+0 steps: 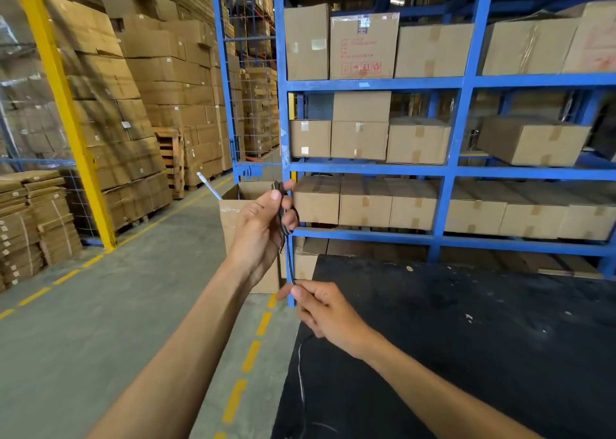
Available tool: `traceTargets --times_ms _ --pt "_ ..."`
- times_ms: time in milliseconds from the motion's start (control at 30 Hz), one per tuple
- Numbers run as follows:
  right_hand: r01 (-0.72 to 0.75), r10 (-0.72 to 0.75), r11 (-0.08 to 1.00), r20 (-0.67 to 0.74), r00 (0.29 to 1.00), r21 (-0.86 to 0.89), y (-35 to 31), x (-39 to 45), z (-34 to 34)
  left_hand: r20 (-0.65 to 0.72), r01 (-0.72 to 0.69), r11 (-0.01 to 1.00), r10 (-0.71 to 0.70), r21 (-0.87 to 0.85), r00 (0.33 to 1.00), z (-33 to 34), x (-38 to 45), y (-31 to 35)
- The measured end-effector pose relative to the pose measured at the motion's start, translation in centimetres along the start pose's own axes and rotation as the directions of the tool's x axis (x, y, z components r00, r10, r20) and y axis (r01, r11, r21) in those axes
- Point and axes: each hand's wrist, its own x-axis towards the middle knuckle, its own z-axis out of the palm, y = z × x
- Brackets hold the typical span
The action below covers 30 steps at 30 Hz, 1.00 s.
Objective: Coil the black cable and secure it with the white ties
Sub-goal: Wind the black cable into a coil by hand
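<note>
Pinching the upper part of the black cable (pixel 287 225) between thumb and curled fingers, the left hand (pixel 258 228) holds a short bundle of strands upright in mid-air, at about 12 o'clock from the right hand (pixel 325 308). The right hand, lower and toward 5 o'clock from the left, is closed with thumb and forefinger nipping the cable where it hangs down; below it a thin length trails over the edge of the black table (pixel 466 355) toward 6 o'clock.

The coil looks barely begun. To do this step well, the person would likely feed slack with the right hand, lay each loop the same length beside the last in the left grip, and keep the strands flat rather than twisted, so a tie can close round them cleanly. No white ties can be picked out with certainty here.

Outward, at 1 o'clock, blue shelving (pixel 453 81) carries cardboard boxes (pixel 363 46); one bears red print and handling pictograms, but the lettering is too blurred to read. At 10 o'clock a yellow post (pixel 63 115) stands before stacked cartons, whose small white labels are also illegible.
</note>
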Motion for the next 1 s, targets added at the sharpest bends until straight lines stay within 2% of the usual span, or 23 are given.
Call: traceTargets --times_ms 67,100,167,300,400,467,500,600,700,767,867,933,1000 --pt "0.050 -0.045 0.995 0.068 0.997 -0.081 -1.1 -0.4 -0.4 -0.072 -0.036 0.946 0.063 0.321 0.995 0.0 0.0 -1.2" --pt "0.063 -0.048 0.985 0.098 0.994 -0.157 -1.6 -0.3 -0.9 -0.081 -0.040 0.884 0.088 0.466 0.993 0.0 -0.1 -1.9" --pt "0.053 -0.013 0.967 0.159 0.987 -0.251 -2.5 0.0 -2.2 -0.044 -0.055 0.755 0.110 0.653 0.993 0.3 -0.7 -2.9" --pt "-0.004 0.051 0.966 0.173 0.984 -0.258 -4.0 0.0 -5.6 0.128 -0.146 0.550 0.072 0.822 0.989 0.2 -1.3 -3.0" --pt "-0.019 0.090 0.955 0.228 0.970 -0.295 -5.4 0.2 -7.3 0.272 -0.265 0.369 0.035 0.891 0.962 0.0 -1.1 -2.4" --pt "-0.017 0.102 0.947 0.251 0.963 -0.321 -6.2 0.5 -8.0 0.317 -0.299 0.279 -0.023 0.913 0.948 -0.2 -1.0 -2.4" --pt "-0.013 0.101 0.940 0.245 0.964 -0.340 -6.5 0.7 -8.3 0.311 -0.287 0.280 -0.043 0.916 0.949 -0.6 -1.0 -2.4" --pt "-0.015 0.085 0.929 0.174 0.981 -0.370 -6.8 1.3 -9.4 0.281 -0.232 0.372 -0.084 0.899 0.956 -1.4 -1.3 -2.0" --pt "-0.019 0.054 0.936 0.090 0.994 -0.350 -6.9 1.7 -9.9 0.261 -0.183 0.385 -0.160 0.904 0.952 -0.9 -1.5 -1.3" --pt "0.003 0.001 0.929 0.010 1.000 -0.370 -6.9 1.8 -10.4 0.195 -0.039 0.521 -0.247 0.853 0.949 -0.7 -1.5 -0.7" --pt "-0.004 -0.040 0.932 -0.114 0.993 -0.363 -6.2 1.6 -11.1 0.113 0.255 0.762 -0.394 0.595 0.912 -1.4 -1.6 0.7" --pt "-0.033 -0.013 0.944 -0.137 0.990 -0.328 -5.0 1.3 -10.8 0.128 0.381 0.824 -0.469 0.420 0.874 -1.6 -1.8 1.4" --pt "-0.032 -0.016 0.947 -0.145 0.989 -0.319 -3.7 1.2 -9.7 0.200 0.432 0.851 -0.498 0.298 0.844 -1.2 -2.0 1.6"
